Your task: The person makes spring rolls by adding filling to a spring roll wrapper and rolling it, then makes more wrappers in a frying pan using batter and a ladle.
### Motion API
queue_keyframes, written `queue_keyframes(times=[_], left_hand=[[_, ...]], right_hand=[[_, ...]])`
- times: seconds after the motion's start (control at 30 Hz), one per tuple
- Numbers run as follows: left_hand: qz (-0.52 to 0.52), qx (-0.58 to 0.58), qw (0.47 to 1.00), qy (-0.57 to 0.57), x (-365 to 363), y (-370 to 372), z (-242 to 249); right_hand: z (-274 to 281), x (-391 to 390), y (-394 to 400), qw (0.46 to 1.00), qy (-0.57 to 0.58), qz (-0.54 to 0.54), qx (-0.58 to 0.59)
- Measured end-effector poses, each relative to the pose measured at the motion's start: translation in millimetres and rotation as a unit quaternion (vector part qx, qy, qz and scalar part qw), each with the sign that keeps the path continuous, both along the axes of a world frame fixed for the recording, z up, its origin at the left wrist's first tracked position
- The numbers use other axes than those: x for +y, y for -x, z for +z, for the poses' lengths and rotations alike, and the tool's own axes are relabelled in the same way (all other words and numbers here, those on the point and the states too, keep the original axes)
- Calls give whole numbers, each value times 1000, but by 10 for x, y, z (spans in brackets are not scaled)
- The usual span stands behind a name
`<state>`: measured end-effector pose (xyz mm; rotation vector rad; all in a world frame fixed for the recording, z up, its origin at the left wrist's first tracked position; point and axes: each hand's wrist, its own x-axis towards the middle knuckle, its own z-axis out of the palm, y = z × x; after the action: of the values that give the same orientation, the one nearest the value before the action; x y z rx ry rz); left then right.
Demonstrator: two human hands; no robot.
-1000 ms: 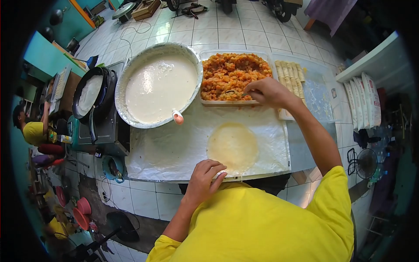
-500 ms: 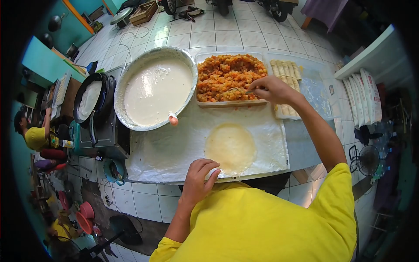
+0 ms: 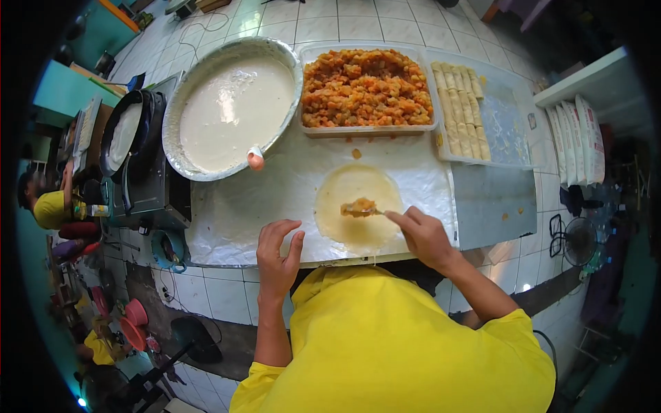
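My right hand [image 3: 421, 235] grips the handle of a spoon [image 3: 370, 212], whose bowl carries a heap of orange vegetable filling [image 3: 358, 205]. Beneath the spoon lies a thin round wrapper [image 3: 337, 234], pale yellow, flat on the plastic-covered worktop [image 3: 234, 227]. To the left of the wrapper, my left hand [image 3: 277, 249] hovers near the front edge with fingers apart and nothing in it. Behind the wrapper, a clear rectangular tub [image 3: 372, 131] holds a mass of the same diced filling [image 3: 368, 89].
A big basin [image 3: 172, 148] of white batter [image 3: 231, 117] stands back left. Finished rolls [image 3: 460, 110] line a clear tray [image 3: 506, 131] at back right. Frying pans [image 3: 113, 131] sit on a stove [image 3: 160, 196] at left. A person in a yellow shirt [image 3: 51, 210] works farther left.
My right hand has come from the filling tub toward me, bringing a loaded spoon over the wrapper. My left hand has lifted off the wrapper's edge, moved left and opened.
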<state>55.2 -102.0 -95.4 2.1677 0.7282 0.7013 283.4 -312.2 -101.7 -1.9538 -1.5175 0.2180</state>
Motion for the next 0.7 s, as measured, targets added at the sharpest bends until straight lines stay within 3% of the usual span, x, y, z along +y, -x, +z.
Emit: queue_keyframes(times=[0.2,0.27,0.47,0.53,0.7], left_hand=[[-44,7,999,-17,47,-174,109],[-67,15,997,-28,25,-288,121],[-111,26,992,-44,-130,-441,123],[-117,24,992,-46,-129,-448,135],[-68,27,997,-28,-141,-265,111]], right_hand=[[89,1,-21,998,10,-45,53],[256,151,-150,995,-51,-54,69],[592,822,-882,991,-78,-78,-75],[584,1013,-1047,984,9,-86,-154],[627,1083,-1232,982,21,-69,-173]])
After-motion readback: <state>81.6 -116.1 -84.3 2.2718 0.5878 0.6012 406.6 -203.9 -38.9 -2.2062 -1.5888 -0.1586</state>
